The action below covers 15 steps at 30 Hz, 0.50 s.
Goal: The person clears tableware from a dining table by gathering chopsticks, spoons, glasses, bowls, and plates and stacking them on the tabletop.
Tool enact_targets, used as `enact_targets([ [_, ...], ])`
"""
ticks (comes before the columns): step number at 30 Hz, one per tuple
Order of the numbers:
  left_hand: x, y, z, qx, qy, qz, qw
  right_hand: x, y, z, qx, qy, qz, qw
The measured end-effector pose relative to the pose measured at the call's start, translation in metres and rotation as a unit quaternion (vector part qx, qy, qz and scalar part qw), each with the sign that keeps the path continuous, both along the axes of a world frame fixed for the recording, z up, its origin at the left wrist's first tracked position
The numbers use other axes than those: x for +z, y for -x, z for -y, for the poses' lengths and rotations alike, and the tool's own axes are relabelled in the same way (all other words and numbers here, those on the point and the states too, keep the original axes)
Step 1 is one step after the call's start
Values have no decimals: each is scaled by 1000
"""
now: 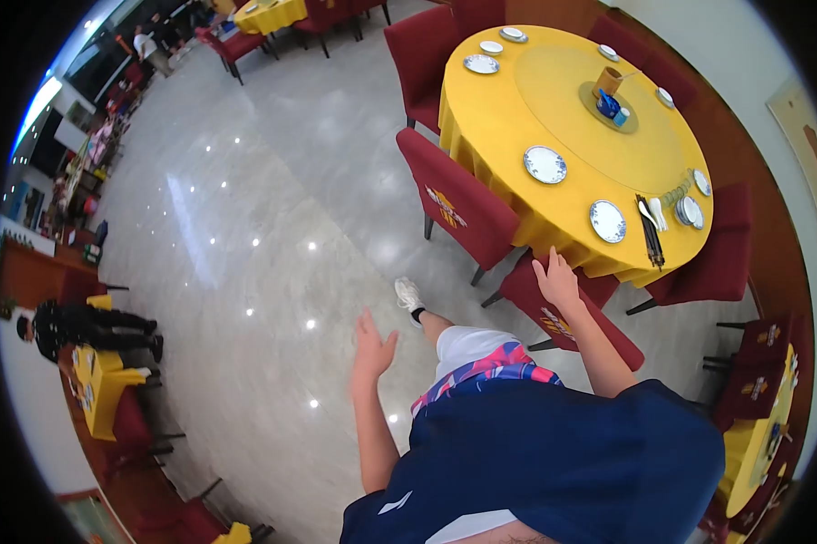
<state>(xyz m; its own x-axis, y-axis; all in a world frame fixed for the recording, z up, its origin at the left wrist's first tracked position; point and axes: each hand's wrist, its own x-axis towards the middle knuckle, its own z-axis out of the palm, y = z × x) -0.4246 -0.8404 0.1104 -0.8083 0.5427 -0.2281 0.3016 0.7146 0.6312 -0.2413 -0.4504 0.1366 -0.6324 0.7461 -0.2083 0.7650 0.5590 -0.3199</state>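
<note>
Beside a round table point(495, 113) in yellow cloth, a person's right hand point(559, 281) reaches over a dark red chair point(528, 297), its fingers parted and gripping nothing visible; whether they touch the padded back cannot be told. The left hand point(369, 352) hangs over polished floor point(272, 381) — fingers loosely extended, thumb apart, nothing held. Directly below the right fingers, the chair wears a smooth cover with a yellow emblem point(554, 323); its slim legs are dark. It would likely prove fairly weighty and stiff-framed, softer at the surface and hardly fragile, best taken by both upper corners of the back. Beyond those fingers, blue-patterned plates point(607, 221) rest near the table's edge. Farther left of both hands, a person in dark clothing point(57, 327) stands near another table.
</note>
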Motion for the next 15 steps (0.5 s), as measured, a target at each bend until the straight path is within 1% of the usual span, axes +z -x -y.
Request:
enact_targets([
  [1,9,26,-22,-35,-5,-6,999,-4,22,2,-3,-64,-24,998],
  [2,22,54,-44,-45,1,-13,999,-8,49,4,-8,-126,-50,991],
  [4,49,106,-82,-129,-113,36,985,13,108,10,-28,-108,-78,991],
  [5,55,131,-95,-138,-101,30,985,15,138,7,-16,-128,-95,987],
  [7,72,191,-110,-166,-127,127,970,11,200,4,-12,-145,-117,982],
  [8,77,224,-118,-178,-118,119,970,12,234,-5,-27,-140,-126,982],
  [10,68,274,-104,-151,-44,126,980,17,288,-2,15,-53,-13,998],
  [11,64,300,-97,-161,-32,121,979,1,313,-5,31,-104,-49,993],
  [12,57,328,-93,-147,-49,107,982,-5,343,-13,19,-101,-55,993],
  [13,48,352,-88,-131,-66,98,984,-10,368,-19,34,-87,-57,994],
  [14,36,375,-78,-137,-60,103,983,-13,387,-23,52,-71,-54,995],
  [15,24,396,-70,-81,-61,119,988,-4,405,-27,49,-86,-54,994],
])
